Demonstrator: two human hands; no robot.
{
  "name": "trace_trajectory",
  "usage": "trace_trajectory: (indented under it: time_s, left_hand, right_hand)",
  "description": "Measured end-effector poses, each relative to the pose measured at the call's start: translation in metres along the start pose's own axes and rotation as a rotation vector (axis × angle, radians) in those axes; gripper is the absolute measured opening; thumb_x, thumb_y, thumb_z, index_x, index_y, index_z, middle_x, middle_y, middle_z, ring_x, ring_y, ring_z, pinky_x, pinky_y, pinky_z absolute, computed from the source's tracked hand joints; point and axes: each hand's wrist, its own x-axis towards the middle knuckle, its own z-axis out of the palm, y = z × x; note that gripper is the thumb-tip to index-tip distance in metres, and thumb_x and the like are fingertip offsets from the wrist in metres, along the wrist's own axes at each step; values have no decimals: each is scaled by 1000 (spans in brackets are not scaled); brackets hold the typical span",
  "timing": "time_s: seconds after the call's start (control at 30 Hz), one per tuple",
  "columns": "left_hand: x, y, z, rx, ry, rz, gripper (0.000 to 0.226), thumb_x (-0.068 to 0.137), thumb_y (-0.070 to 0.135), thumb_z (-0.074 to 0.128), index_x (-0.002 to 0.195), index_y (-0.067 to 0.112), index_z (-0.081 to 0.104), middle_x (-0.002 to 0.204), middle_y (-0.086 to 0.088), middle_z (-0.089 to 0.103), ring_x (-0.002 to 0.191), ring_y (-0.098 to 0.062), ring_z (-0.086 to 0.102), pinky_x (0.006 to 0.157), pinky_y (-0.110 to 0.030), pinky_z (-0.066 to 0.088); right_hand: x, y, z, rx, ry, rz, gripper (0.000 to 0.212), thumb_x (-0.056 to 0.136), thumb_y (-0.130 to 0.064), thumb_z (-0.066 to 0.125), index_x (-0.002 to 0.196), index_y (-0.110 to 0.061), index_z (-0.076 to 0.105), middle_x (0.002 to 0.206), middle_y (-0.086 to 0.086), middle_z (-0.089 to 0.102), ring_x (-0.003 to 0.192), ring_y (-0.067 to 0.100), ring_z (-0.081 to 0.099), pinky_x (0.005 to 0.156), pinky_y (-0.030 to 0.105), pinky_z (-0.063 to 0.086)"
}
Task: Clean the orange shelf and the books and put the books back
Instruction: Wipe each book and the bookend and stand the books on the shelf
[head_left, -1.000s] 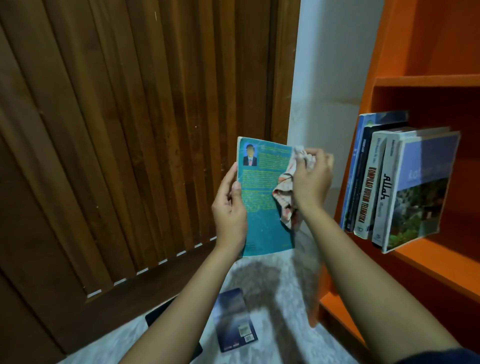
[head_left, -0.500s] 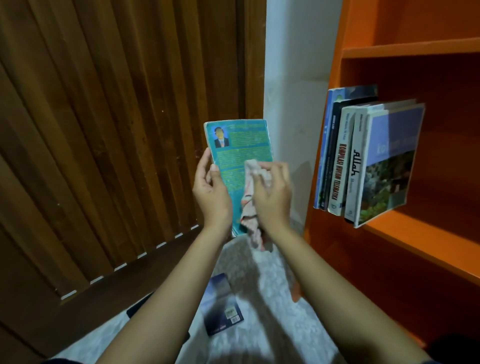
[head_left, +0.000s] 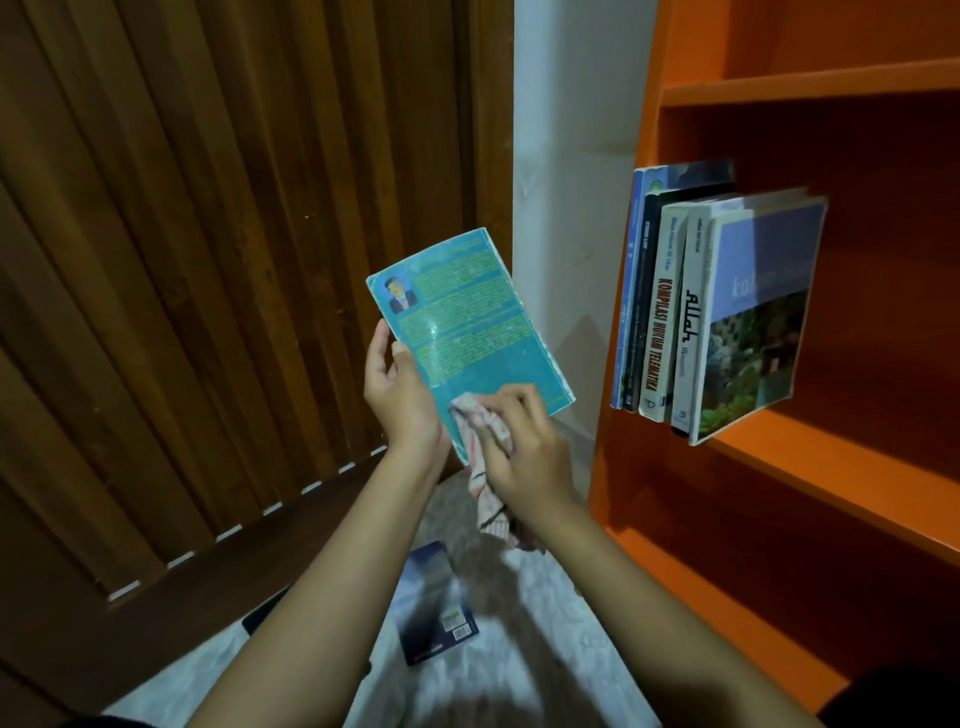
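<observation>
Your left hand pinches the thin teal paperback book by 1 edge, up beside the orange wooden shelf, while your right hand grips a striped cloth against its lower cover, so a hard wipe could twist it loose

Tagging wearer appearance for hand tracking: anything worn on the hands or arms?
No gloves, rings or watch show on the left hand or right hand. Both forearms are bare down to the frame's edge; no sleeve clearly shows.
</observation>
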Motion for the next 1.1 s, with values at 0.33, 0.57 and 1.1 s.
trace_trajectory:
  time_s: [0.33,0.57,1.1]
  left_hand:
    - [1,6,-26,30,-247,-26,28,96,15,53,120,28,58,119,-11,66,92,-22,65,82,-43,56]
    - [3,6,-31,77,-312,19,28,97,14,49,120,28,58,120,-10,65,88,-16,65,80,-41,55]
    - [-1,-11,-29,901,-260,696,44,87,8,62,129,20,55,123,5,44,114,-7,37,98,-36,45]
  right_hand:
    - [36,33,-46,506,-93,599,40,87,-32,62,126,-23,55,125,-10,54,114,2,47,83,9,34]
    - [34,27,-57,771,-160,712,36,83,-12,68,116,-18,58,94,-11,64,74,-12,63,62,5,49]
    - [26,22,-45,667,60,608,40,77,-6,74,114,-13,62,97,0,69,85,3,67,74,17,52]
